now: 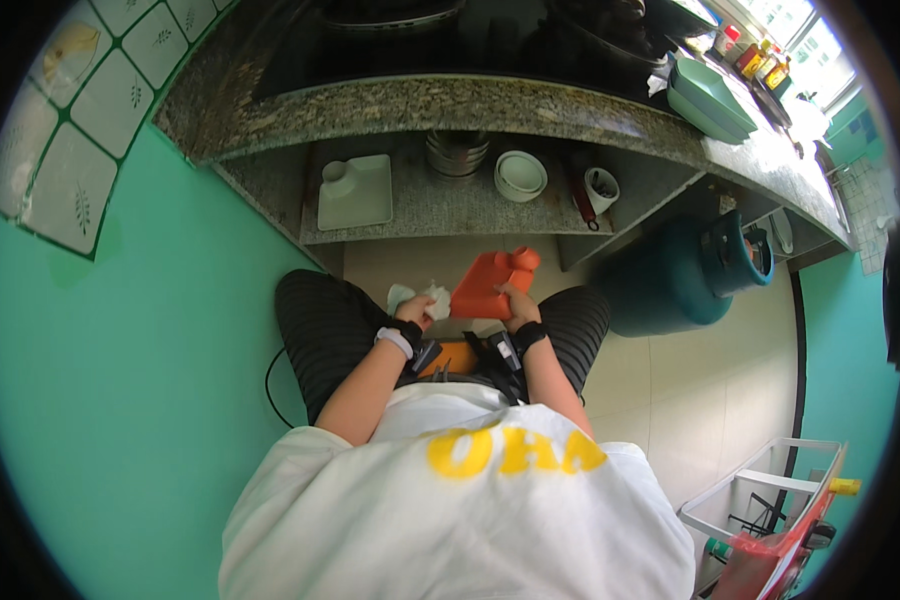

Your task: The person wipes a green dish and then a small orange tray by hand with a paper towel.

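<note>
In my left hand is a crumpled white cloth or tissue, held just left of an orange container. My right hand grips this orange container by its right side, thumb on the face towards me. It is tilted, with a rounded part at its upper right corner; whether it is a dish or a bottle I cannot tell. Both hands are between my knees, below the front edge of a stone shelf. A white square plate with a round cup in its corner lies on that shelf.
Also on the shelf are stacked metal bowls, white bowls and a utensil cup. A granite counter edge overhangs it. To the right stands a teal gas cylinder; a wheeled-looking rack is behind it.
</note>
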`<state>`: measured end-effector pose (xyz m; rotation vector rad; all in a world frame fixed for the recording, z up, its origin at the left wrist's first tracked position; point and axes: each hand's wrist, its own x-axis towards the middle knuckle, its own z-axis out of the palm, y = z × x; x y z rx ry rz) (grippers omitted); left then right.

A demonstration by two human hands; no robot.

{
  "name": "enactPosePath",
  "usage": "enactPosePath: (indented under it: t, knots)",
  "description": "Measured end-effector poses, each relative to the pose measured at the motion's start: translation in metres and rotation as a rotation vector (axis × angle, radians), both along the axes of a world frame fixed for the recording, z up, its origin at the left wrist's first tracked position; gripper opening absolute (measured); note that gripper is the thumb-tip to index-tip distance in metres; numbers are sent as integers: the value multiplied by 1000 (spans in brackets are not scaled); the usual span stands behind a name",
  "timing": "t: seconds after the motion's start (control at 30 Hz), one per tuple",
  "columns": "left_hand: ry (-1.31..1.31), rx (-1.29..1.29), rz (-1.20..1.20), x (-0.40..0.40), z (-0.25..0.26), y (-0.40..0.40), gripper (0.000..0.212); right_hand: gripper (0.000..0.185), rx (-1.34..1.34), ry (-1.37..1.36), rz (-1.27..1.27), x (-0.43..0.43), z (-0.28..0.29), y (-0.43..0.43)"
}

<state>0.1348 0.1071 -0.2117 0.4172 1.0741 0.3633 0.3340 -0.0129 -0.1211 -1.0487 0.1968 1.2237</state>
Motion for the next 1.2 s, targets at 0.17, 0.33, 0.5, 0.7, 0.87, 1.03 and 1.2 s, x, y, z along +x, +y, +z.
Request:
enactPosePath:
  t: [0.17,0.33,0.5,0.7,0.87,1.03,1.2]
  knots:
    - [-131,227,39,4,80,3,20,35,155,-7,-138,-6,18,-15]
    - [-285,247,341,-18,136,16,33,44,352,5,-150,-11,40,-27]
    - [-615,-102,557,-34,125,24,27,50,573,9,-76,-19,61,-16]
    - [-527,228,77,-18,149,-8,31,58,753,413,-143,-57,86,-17]
    - [-441,374,-262,-2,163,-22,33,55,743,367,-122,-63,89,-19]
    - [-273,701,-429,19,150,-42,46,48,680,354,-245,-44,58,-14]
    - [138,1088,-338,24,154,-50,56,47,529,329,-265,-46,53,-11]
